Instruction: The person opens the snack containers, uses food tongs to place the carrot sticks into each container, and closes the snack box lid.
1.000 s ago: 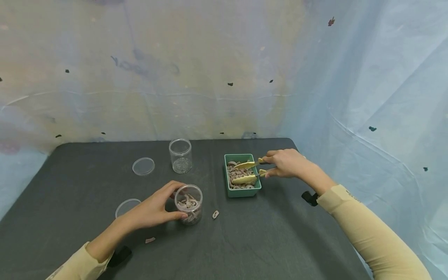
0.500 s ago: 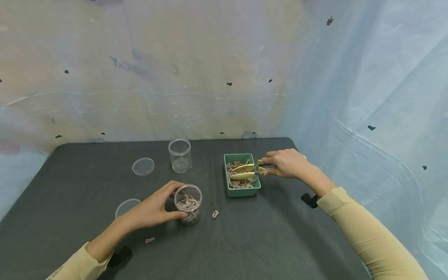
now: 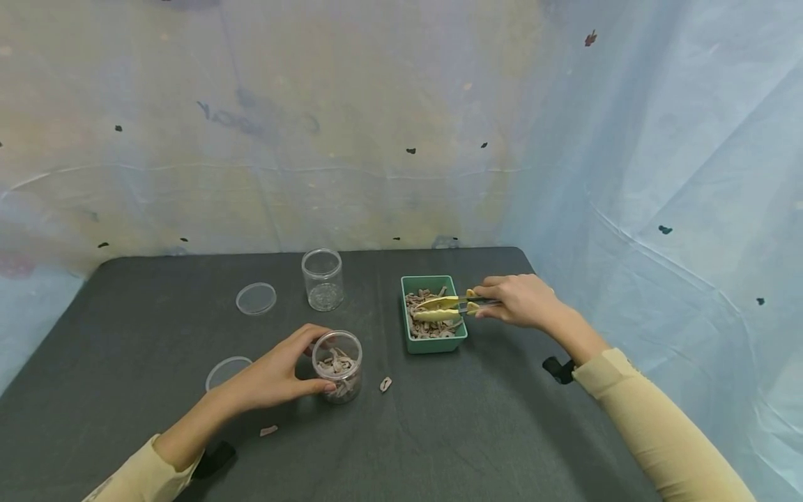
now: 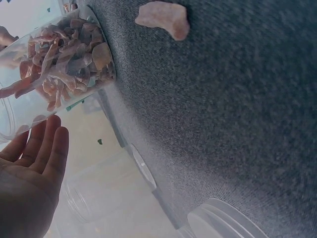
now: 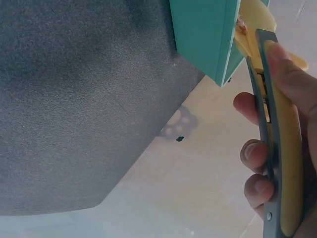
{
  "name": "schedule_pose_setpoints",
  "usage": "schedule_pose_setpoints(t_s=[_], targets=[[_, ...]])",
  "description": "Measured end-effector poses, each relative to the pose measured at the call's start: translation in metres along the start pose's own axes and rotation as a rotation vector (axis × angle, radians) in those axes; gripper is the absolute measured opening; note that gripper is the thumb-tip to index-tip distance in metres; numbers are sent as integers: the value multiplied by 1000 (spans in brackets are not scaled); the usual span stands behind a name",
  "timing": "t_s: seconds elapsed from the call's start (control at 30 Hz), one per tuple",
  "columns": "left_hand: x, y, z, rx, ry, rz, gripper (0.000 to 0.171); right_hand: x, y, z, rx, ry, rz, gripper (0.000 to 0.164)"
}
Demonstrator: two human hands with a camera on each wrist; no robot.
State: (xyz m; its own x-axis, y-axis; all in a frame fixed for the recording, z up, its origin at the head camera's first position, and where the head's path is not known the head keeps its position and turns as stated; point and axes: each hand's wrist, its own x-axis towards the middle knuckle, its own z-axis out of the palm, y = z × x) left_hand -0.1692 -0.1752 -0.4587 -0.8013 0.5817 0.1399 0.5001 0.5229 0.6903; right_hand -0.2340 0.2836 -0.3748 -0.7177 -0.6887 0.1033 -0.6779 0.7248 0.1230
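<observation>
My left hand [image 3: 272,380] holds a clear jar [image 3: 347,390] upright on the table, thumb in front and fingers behind. Pale brownish dried pieces [image 4: 64,64] fill part of the jar in the left wrist view. With my right hand [image 3: 521,300] I grip yellow-tipped tongs [image 5: 287,148], thumb on one arm and fingers on the other. The tong tips are inside a green rectangular box [image 3: 437,346], close together among more dried pieces [image 3: 423,329]. In the right wrist view, a bit of a piece shows between the tips; how much they pinch is hidden.
A second clear jar [image 3: 324,282], with no lid on, stands behind the held one. One clear lid [image 3: 256,298] lies left of it, another [image 3: 226,369] partly behind my left hand. Loose pieces lie on the dark table, one [image 3: 385,384] right of the jar, one [image 3: 268,431] nearer me.
The tongs' tips have come closer together inside the green box, and my right hand has shifted slightly right. My left hand and the jar have stayed in place.
</observation>
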Motion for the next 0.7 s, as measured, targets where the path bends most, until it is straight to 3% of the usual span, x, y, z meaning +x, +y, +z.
schedule_pose_setpoints(t_s=[0.7], targets=[[0,0,1,0,6,9,81,-18,0,8,98,136,62,47]])
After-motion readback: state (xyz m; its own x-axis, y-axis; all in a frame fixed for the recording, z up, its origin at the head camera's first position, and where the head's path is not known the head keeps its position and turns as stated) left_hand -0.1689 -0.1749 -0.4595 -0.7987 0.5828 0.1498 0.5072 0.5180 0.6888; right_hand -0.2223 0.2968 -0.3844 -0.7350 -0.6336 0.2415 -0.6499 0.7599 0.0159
